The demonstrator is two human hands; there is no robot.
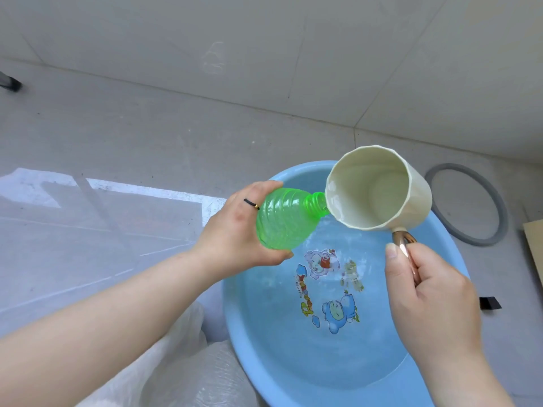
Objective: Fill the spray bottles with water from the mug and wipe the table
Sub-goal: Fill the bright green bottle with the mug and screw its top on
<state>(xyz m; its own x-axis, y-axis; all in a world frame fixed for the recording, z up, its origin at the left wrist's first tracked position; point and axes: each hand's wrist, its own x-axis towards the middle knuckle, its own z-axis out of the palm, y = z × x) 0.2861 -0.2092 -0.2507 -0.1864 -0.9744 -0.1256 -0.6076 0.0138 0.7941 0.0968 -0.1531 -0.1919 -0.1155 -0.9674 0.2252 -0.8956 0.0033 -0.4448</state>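
My left hand (238, 230) grips a clear green ribbed spray bottle (285, 218) with no spray head, tilted so its open neck points right. My right hand (429, 292) holds the shiny metal handle (407, 248) of a cream mug (379, 189). The mug is tipped toward me, its rim touching the bottle's neck, with a little water in its lower side. Both are held above a blue basin (235, 318) that holds water and has cartoon pictures on its bottom.
The basin stands on a grey tiled floor. A glass tabletop (88, 224) lies to the left. Crumpled clear plastic (182, 371) sits at the basin's near left. A grey ring (496, 201) lies on the floor to the right, beside a board edge (534, 245).
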